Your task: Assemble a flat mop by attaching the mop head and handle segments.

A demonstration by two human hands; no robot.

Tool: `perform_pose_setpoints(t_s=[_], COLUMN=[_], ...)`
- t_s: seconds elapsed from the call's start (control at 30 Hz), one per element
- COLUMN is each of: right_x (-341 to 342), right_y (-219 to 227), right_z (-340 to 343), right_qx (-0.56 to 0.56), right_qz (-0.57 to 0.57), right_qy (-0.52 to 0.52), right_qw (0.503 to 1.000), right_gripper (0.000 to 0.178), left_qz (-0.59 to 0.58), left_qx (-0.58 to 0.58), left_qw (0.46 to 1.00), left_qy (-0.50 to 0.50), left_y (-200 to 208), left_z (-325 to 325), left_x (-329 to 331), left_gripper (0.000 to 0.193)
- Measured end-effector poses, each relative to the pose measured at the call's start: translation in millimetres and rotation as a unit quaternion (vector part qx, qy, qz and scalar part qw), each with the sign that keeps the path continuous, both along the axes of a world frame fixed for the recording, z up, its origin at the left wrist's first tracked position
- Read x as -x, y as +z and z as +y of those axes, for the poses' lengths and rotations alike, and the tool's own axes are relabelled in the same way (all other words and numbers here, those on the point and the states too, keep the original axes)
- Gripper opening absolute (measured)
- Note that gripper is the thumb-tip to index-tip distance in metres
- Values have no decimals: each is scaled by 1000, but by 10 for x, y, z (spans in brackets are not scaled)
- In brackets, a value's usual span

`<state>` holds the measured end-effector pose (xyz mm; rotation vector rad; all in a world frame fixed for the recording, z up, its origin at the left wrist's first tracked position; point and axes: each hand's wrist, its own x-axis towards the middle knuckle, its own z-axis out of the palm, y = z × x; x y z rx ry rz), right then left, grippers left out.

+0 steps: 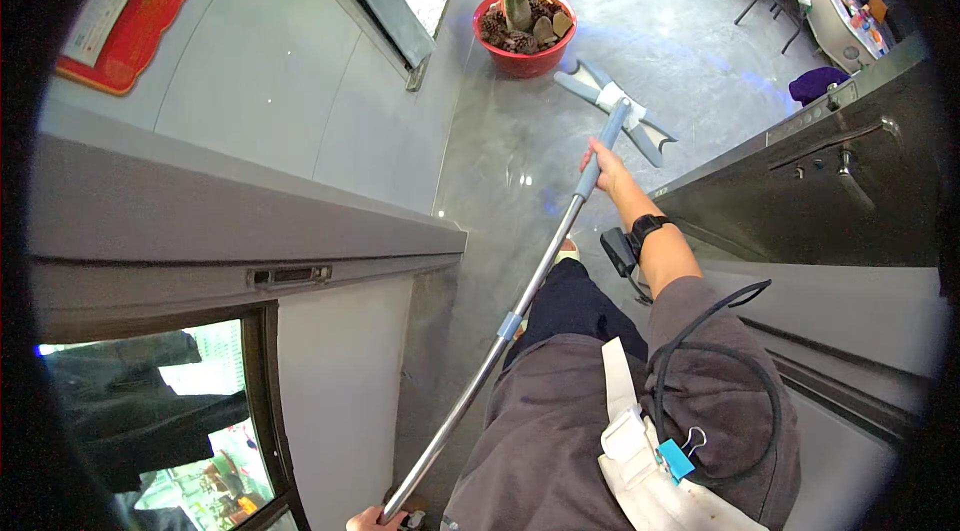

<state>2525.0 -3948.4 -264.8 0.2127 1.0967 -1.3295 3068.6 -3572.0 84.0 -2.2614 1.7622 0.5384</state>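
A mop (540,256) with a silver telescopic pole slants across my body from lower left to upper right. Wrapped round its grey-blue plastic sleeve, close to the head, is my right hand (606,169). My left hand (372,521) grips the pole's other end at the lower edge, partly cut off by the picture. The mop head (618,111) is a grey frame with forked ends and a white middle; no cloth shows on it. Whether the head touches the floor I cannot tell. A black strap with a small device (620,251) sits on my right wrist.
Ahead stands a red pot (525,51) with a leafy plant on the shiny grey floor (500,151). An open dark door (830,181) is at my right, a grey door frame (250,191) and window at my left. A person sits near a tea table (840,26) at far right.
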Motion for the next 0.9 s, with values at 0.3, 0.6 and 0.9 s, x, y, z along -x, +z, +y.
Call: perform_pose_setpoints(t_s=[0.3,0.6,0.9], right_x=[62,-940,-2096], right_y=[408,132,-256], right_z=[-137,173,966], right_qx=[38,-33,-197], right_qz=[52,146,74], right_qy=[-59,-8,234], right_qw=[996,989,949], right_gripper=[21,16,9], left_qz=[64,98,144], left_qx=[-83,-98,-41], left_qw=[985,990,989], left_qy=[138,8,-17], left_y=[-331,-908,-1820], left_z=[304,-98,-725], left_x=[-278,275,946], left_gripper=[39,30,26])
